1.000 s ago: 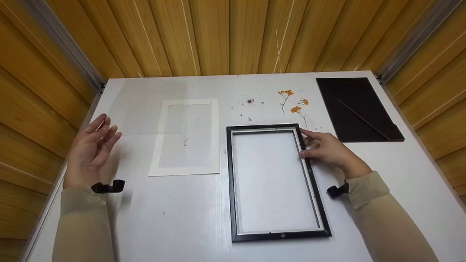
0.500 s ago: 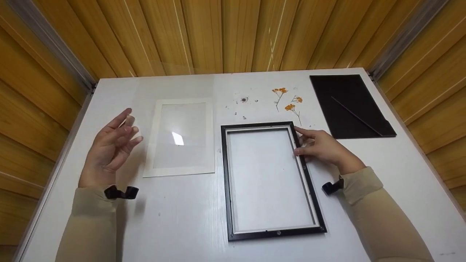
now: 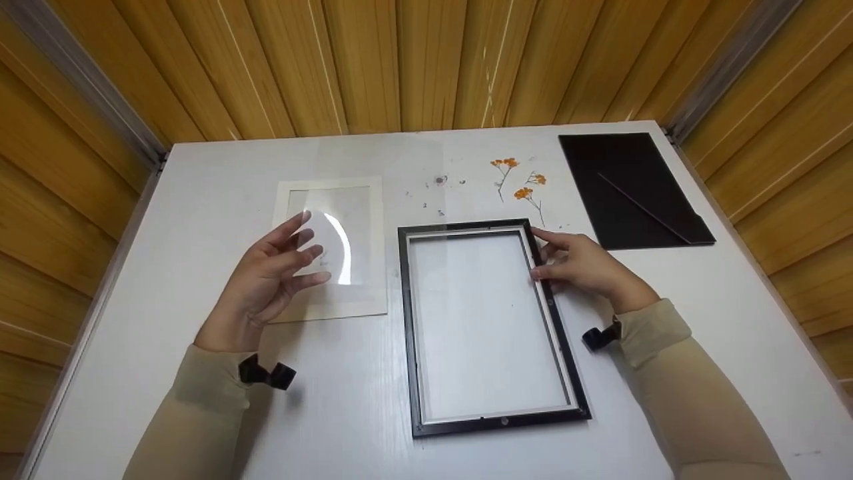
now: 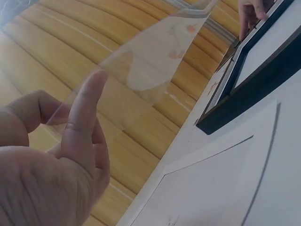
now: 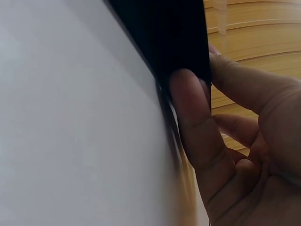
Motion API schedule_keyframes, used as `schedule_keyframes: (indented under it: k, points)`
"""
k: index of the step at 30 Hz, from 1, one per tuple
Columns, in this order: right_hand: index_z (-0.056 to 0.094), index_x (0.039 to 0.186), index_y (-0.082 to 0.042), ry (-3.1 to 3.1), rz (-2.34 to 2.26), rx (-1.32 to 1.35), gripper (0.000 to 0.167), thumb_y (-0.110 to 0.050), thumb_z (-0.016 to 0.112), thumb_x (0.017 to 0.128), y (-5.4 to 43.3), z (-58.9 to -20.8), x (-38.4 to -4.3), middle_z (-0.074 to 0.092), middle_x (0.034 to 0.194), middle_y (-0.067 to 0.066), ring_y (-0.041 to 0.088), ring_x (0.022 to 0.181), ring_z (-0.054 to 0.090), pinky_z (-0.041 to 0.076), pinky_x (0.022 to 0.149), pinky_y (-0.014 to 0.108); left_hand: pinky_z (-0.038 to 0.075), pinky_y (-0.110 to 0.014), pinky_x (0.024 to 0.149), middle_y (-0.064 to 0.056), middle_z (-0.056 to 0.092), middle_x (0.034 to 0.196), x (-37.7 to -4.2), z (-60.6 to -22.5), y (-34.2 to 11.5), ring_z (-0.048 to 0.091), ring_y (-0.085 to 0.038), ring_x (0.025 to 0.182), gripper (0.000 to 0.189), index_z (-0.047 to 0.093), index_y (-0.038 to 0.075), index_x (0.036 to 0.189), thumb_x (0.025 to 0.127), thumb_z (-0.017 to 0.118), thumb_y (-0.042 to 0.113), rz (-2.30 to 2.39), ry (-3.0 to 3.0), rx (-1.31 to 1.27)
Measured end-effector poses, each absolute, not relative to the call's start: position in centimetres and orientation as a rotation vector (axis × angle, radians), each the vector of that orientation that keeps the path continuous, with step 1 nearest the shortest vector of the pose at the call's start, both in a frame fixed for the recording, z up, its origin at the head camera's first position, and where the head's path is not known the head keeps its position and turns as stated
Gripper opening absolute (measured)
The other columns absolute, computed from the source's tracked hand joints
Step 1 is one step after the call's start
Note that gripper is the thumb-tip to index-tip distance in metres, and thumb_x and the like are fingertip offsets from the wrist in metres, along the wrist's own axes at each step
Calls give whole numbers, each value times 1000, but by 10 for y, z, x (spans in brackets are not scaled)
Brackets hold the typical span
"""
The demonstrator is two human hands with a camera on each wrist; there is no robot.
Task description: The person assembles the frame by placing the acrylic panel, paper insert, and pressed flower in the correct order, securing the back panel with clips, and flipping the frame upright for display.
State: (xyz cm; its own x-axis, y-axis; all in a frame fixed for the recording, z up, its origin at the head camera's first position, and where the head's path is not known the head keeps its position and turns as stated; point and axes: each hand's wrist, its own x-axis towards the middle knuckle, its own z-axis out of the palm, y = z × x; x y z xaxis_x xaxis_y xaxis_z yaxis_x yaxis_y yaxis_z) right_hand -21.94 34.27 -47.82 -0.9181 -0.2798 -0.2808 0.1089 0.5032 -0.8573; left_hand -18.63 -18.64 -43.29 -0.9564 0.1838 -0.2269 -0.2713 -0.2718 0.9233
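My left hand (image 3: 266, 280) pinches a clear sheet (image 4: 141, 70) between thumb and fingers. It is held up at a slant; light glares on it in the head view, where it overlaps the white mat (image 3: 378, 280) and reaches over the left part of the black picture frame (image 3: 466, 428). The frame lies on the table with its recessed, pale-lined side up and bare table showing through its opening. My right hand (image 3: 586, 267) grips the frame's upper right side, and in the right wrist view its thumb and fingers (image 5: 190, 96) are on the dark edge.
Orange pressed flowers (image 3: 524, 193) on thin stems lie behind the frame, with a small dark dried flower (image 3: 440, 180) and bits to their left. A black board (image 3: 620, 153) with a thin strip (image 3: 643, 207) across it lies at the back right. Wooden panels (image 3: 426, 60) surround the table.
My left hand has moved right with the clear sheet, from beside the mat to over it, bringing the sheet across toward the frame. The right hand keeps its grip on the frame.
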Motion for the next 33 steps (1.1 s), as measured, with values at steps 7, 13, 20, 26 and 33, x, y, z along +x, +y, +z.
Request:
schedule_keyframes:
  k: [7, 13, 20, 26, 33]
  points:
    - [39, 177, -15, 2396, -1373, -140, 96, -10, 91, 96, 341, -477, -222, 64, 116, 12, 7, 73, 71, 70, 71, 27, 72, -33, 87, -5, 47, 137, -180, -439, -163, 64, -13, 116, 79, 42, 19, 176, 105, 63, -11, 2313, 1704, -173]
    - [43, 175, -13, 2415, -1402, -136, 90, -10, 89, 98, 340, -478, -221, 67, 110, 9, 7, 76, 76, 70, 72, 28, 73, -36, 86, -9, 57, 141, -171, -445, -143, 72, -14, 111, 81, 42, 16, 175, 102, 61, -13, 2282, 1679, -199]
    - [44, 174, -9, 2399, -1442, -135, 82, -9, 84, 102, 340, -480, -221, 69, 107, 6, 6, 79, 77, 70, 74, 27, 74, -41, 83, -18, 48, 156, -152, -448, -116, 66, -20, 104, 80, 44, 16, 163, 92, 60, -18, 2223, 1590, -176]
    - [40, 175, -9, 2331, -1480, -97, 78, -8, 77, 107, 338, -479, -220, 67, 109, 5, 9, 78, 74, 71, 74, 28, 74, -49, 84, -13, 50, 138, -128, -449, -93, 65, -23, 117, 74, 43, 15, 156, 92, 58, -20, 2237, 1496, -196]
    - [38, 176, -10, 2299, -1495, -79, 74, -6, 70, 110, 338, -481, -218, 66, 113, 9, 11, 77, 72, 72, 76, 30, 74, -51, 84, -10, 45, 130, -97, -449, -68, 63, -19, 110, 70, 35, 13, 152, 94, 56, -18, 2218, 1456, -142]
